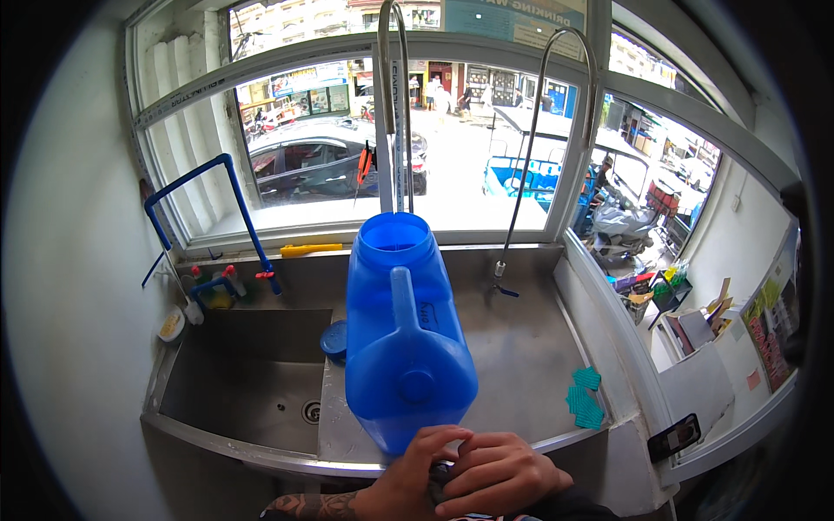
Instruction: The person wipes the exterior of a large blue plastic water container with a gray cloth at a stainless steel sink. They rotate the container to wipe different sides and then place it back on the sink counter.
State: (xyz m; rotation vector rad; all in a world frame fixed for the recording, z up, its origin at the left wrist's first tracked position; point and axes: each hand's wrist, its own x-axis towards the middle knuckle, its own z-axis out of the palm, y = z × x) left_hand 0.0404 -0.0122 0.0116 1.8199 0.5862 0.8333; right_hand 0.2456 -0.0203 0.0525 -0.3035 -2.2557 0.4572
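My left hand (408, 480) and my right hand (501, 473) meet in front of the counter edge, close to my body. The fingers of both are bent in toward each other, with a small dark patch between them that is mostly hidden. Just beyond them a large blue water jug (417, 373) stands on the steel counter, under a curved metal spout (410, 130). Its wide mouth (395, 234) is uncapped and faces up, and its handle (402, 300) runs toward me. Beside the jug on the left lies a round blue cap (334, 340).
A steel sink basin (243, 373) with a drain is on the left, below a blue pipe (187, 184) with red-handled taps. On the right stand a second curved spout (542, 78) and teal cloth pieces (585, 399). A phone (674, 437) leans at the right edge. Windows face a street.
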